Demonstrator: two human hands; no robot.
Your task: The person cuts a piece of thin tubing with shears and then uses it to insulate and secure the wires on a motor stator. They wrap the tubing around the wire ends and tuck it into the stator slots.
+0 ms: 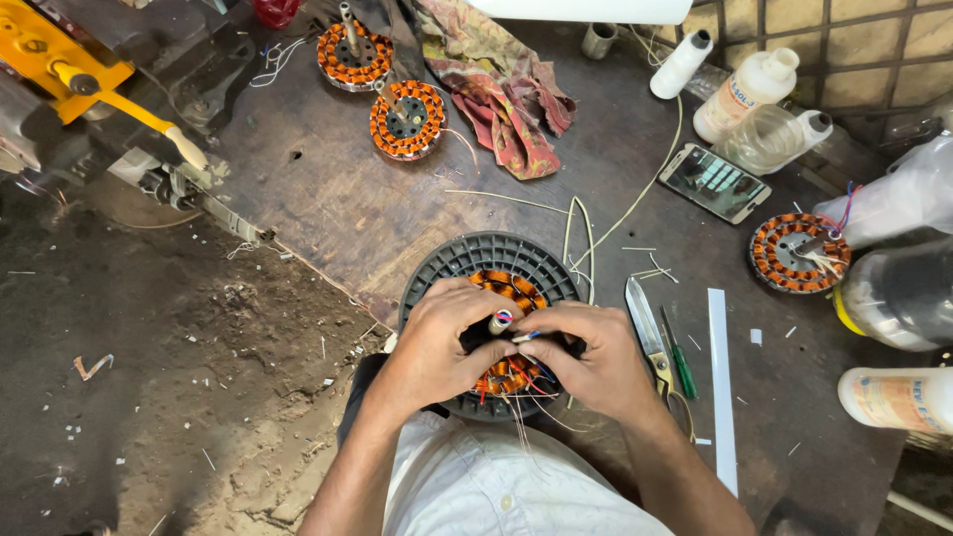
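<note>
A copper-wound motor stator (508, 288) with orange coils rests on a round grey ribbed spool (467, 256) at the near edge of the dark workbench. My left hand (437, 342) and my right hand (591, 357) meet over the stator's centre, fingers pinched on thin coloured wire leads (506, 320). Loose red and pale wire ends (516, 392) trail from under my hands toward my white shirt.
Scissors (647, 333) and a green-handled screwdriver (679, 359) lie just right of my right hand, beside a white strip (721, 377). Three more stators (407, 119), a rag (506, 109), a phone (715, 182) and several bottles (745, 94) sit farther back. A yellow-handled machine (89, 84) stands far left.
</note>
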